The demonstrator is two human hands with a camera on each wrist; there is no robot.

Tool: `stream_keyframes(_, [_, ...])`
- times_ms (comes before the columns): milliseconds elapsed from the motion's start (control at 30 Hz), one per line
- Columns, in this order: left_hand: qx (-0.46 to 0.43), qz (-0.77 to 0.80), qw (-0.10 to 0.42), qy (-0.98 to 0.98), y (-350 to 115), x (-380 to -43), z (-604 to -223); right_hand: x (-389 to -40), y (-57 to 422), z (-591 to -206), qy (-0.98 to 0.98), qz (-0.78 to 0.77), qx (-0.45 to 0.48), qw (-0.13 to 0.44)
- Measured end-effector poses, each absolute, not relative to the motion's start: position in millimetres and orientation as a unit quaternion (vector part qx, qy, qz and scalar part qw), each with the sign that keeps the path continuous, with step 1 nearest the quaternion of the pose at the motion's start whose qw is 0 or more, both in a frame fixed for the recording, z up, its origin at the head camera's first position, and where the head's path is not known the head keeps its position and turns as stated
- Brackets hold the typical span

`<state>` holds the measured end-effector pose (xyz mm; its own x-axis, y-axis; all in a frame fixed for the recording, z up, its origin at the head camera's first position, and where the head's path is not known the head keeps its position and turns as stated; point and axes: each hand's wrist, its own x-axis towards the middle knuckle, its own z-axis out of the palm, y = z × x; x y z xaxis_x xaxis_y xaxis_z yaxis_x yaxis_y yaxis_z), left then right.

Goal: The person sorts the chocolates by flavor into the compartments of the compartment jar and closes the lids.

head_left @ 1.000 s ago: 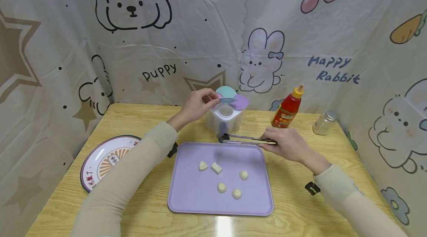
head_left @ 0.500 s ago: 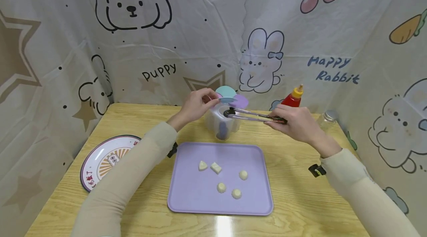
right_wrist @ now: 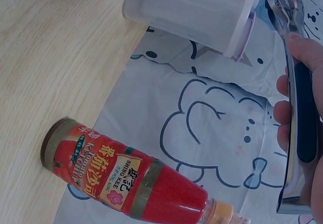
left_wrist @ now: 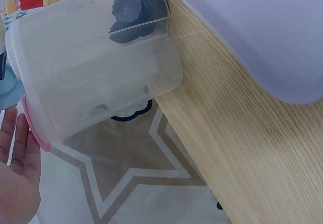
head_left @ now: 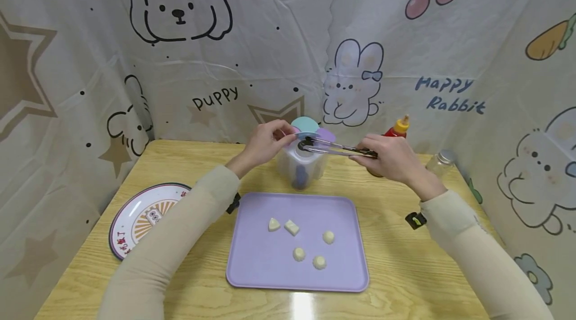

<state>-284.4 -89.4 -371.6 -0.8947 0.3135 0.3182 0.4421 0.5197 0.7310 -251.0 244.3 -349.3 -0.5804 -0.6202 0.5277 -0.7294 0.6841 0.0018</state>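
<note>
Gripping tongs point(right_wrist: 305, 113), right hand point(head_left: 390, 157) points them lengthwise leftward, far end at top of jar point(head_left: 292, 167), while nearer left hand point(head_left: 266, 141) pinches its blue lid point(head_left: 302, 134)

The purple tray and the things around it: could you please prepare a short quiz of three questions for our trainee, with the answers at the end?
1. How many white pieces lie on the purple tray?
2. True or false: the plate lies to the right of the tray.
3. Which tool does the right grip hold, and where are its tips?

Key:
1. Five.
2. False; it lies to the left.
3. Tongs; at the container's round opening.
</note>
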Motion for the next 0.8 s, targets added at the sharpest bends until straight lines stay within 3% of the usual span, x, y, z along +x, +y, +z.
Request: stream_keyframes(800, [-0.218,-0.436,0.075,-0.87,-89,-285,-372,-231,263,-352,-0.901,0.103,0.352,0.234])
